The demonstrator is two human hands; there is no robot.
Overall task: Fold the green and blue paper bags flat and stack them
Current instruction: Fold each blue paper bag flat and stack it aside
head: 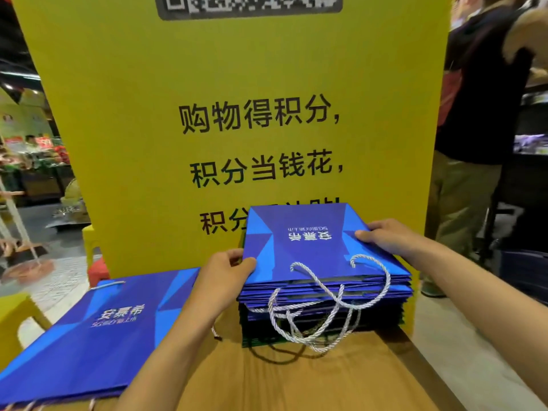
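Note:
A thick stack of flattened paper bags [323, 295] stands on the wooden table [326, 381], blue ones on top and dark green edges low down. The top blue bag [311, 241] lies flat with white print and silver rope handles [320, 310] hanging over the near edge. My left hand [228, 271] grips the top bags at their left edge, thumb on top. My right hand [388, 235] holds their right edge. A second, lower pile of flat blue bags [98, 330] lies at the left of the table.
A big yellow sign board [237, 114] with black characters stands right behind the stack. A person [474, 114] in dark clothes stands at the right. Yellow stools [17, 310] and shop displays are at the left.

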